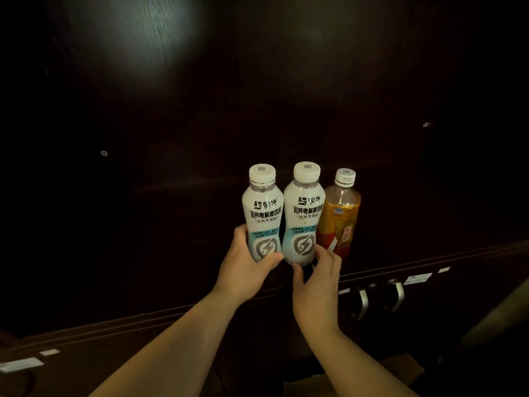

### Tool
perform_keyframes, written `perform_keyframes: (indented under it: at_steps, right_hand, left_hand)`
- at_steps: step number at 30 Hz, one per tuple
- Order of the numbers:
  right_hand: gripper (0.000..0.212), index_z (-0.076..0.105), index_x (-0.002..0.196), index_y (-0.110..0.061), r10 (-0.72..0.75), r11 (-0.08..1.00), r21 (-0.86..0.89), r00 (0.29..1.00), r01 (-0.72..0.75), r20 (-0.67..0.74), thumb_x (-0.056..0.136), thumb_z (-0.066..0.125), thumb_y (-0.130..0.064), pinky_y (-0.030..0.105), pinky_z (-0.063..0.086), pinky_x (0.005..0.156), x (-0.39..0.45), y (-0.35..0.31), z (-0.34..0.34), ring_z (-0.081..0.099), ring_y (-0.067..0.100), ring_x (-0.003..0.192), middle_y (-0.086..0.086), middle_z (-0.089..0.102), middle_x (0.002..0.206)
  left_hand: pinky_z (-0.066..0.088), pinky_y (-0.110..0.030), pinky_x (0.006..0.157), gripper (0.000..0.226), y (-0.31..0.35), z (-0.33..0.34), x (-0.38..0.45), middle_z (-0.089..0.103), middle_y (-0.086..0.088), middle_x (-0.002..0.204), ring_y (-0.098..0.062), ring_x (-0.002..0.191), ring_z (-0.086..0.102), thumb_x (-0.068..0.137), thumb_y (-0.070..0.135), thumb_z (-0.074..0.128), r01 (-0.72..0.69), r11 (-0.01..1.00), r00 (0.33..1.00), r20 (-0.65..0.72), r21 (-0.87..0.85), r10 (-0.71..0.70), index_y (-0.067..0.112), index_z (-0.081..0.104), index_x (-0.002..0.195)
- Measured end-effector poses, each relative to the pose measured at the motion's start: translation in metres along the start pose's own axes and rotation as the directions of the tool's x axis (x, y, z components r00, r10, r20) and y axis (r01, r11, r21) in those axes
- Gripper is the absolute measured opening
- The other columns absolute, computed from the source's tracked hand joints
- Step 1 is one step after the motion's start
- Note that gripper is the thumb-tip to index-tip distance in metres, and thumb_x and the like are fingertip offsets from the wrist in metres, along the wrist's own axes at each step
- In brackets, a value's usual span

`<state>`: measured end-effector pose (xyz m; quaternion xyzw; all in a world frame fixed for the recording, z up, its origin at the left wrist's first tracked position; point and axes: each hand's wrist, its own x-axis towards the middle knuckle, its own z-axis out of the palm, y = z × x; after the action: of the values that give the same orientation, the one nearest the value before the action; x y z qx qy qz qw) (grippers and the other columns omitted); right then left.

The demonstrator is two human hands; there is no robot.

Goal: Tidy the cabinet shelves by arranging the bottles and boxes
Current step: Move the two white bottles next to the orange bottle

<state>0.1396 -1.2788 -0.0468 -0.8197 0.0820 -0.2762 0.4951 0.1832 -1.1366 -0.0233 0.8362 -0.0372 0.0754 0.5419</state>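
Three bottles stand upright in a row on a dark cabinet shelf (171,282). Two are white with white caps and black print, the left white bottle (262,207) and the middle white bottle (303,213). To their right stands an amber drink bottle (339,219) with an orange and red label. My left hand (243,270) wraps the base of the left white bottle, thumb across its front. My right hand (317,279) has its fingers at the base of the middle white bottle, touching it loosely. All three bottles stand close together, nearly touching.
The cabinet interior is very dark, with a back panel (257,110) and a light patch at top left. Below the shelf edge are two metal door handles (378,296) and white stickers (416,279). A cardboard box (315,385) shows at the bottom.
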Motion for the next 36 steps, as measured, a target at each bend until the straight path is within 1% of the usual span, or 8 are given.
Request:
perform_keyframes:
  at_steps: [6,10,14,18,21,24,30,36]
  right_hand:
    - [0.048,0.042,0.13,-0.029,-0.021,0.994,0.102,0.998,0.027,-0.055,0.089,0.066,-0.028,0.03,0.046,0.097,-0.006,0.002,-0.015,0.047,0.008,0.121,-0.014,0.039,0.126]
    - [0.057,0.035,0.132,-0.042,0.149,0.965,0.24,0.973,-0.104,-0.177,0.09,0.061,-0.014,0.036,0.047,0.098,0.027,0.022,-0.054,0.047,0.005,0.12,-0.005,0.041,0.134]
    - [0.09,0.018,0.149,-0.042,0.221,0.931,0.279,0.972,-0.235,0.079,0.086,0.053,0.012,0.039,0.039,0.108,0.067,0.031,-0.078,0.035,0.012,0.134,-0.006,0.027,0.155]
    - [0.096,0.015,0.152,-0.036,0.207,0.938,0.217,0.938,-0.271,0.277,0.082,0.051,0.017,0.039,0.037,0.109,0.079,0.027,-0.076,0.035,0.016,0.137,-0.003,0.03,0.155]
    - [0.089,0.021,0.15,-0.037,0.228,0.948,0.14,0.915,-0.287,0.333,0.083,0.052,0.012,0.037,0.053,0.089,0.081,0.025,-0.074,0.052,0.014,0.122,-0.007,0.045,0.143]
    - [0.084,0.025,0.143,-0.048,0.24,0.951,0.093,0.894,-0.294,0.378,0.084,0.054,0.005,0.02,0.051,0.057,0.08,0.022,-0.073,0.067,0.012,0.088,-0.015,0.058,0.117]
    - [0.085,0.023,0.143,-0.048,0.252,0.953,0.068,0.896,-0.296,0.365,0.085,0.055,0.005,0.022,0.05,0.056,0.077,0.021,-0.071,0.067,0.011,0.08,-0.02,0.055,0.114]
    - [0.085,0.023,0.145,-0.043,0.245,0.951,0.089,0.901,-0.295,0.358,0.084,0.055,0.007,0.011,0.048,0.05,0.077,0.028,-0.07,0.064,-0.008,0.079,-0.019,0.054,0.117]
  left_hand:
    - [0.048,-0.017,0.082,0.09,-0.001,-0.005,-0.002,0.053,0.026,0.124,0.015,0.108,0.054,0.064,0.058,0.079,-0.008,0.997,1.0,-0.003,-0.072,0.008,0.043,0.029,0.138]
    - [0.043,-0.03,0.104,0.065,-0.007,-0.012,-0.006,0.048,0.018,0.138,0.004,0.128,0.045,0.083,0.044,0.071,-0.034,0.984,0.999,-0.001,-0.176,0.034,0.037,0.037,0.137]
    - [0.046,-0.015,0.094,0.048,-0.006,-0.016,-0.007,0.05,0.02,0.135,0.014,0.118,0.048,0.093,0.021,0.062,-0.049,0.983,0.999,0.006,-0.174,0.051,0.041,0.042,0.132]
    - [0.047,-0.009,0.087,0.053,-0.006,-0.014,-0.006,0.051,0.018,0.135,0.013,0.116,0.051,0.092,0.017,0.065,-0.049,0.985,0.998,0.04,-0.166,0.057,0.041,0.041,0.132]
    - [0.048,-0.012,0.088,0.056,-0.007,-0.013,-0.006,0.051,0.019,0.136,0.01,0.117,0.053,0.09,0.023,0.069,-0.042,0.989,0.997,0.053,-0.142,0.05,0.042,0.04,0.134]
    - [0.047,-0.01,0.088,0.058,-0.007,-0.014,-0.004,0.053,0.018,0.137,0.008,0.12,0.052,0.089,0.028,0.07,-0.048,0.992,0.997,0.057,-0.118,0.054,0.037,0.041,0.138]
    - [0.045,-0.007,0.085,0.056,-0.005,-0.014,-0.006,0.054,0.017,0.135,0.011,0.117,0.052,0.089,0.026,0.071,-0.055,0.991,0.996,0.06,-0.123,0.063,0.036,0.043,0.136]
    - [0.048,-0.022,0.097,0.056,-0.003,-0.014,-0.008,0.054,0.015,0.135,0.001,0.123,0.052,0.088,0.025,0.072,-0.071,0.992,0.995,0.056,-0.1,0.077,0.034,0.043,0.135]
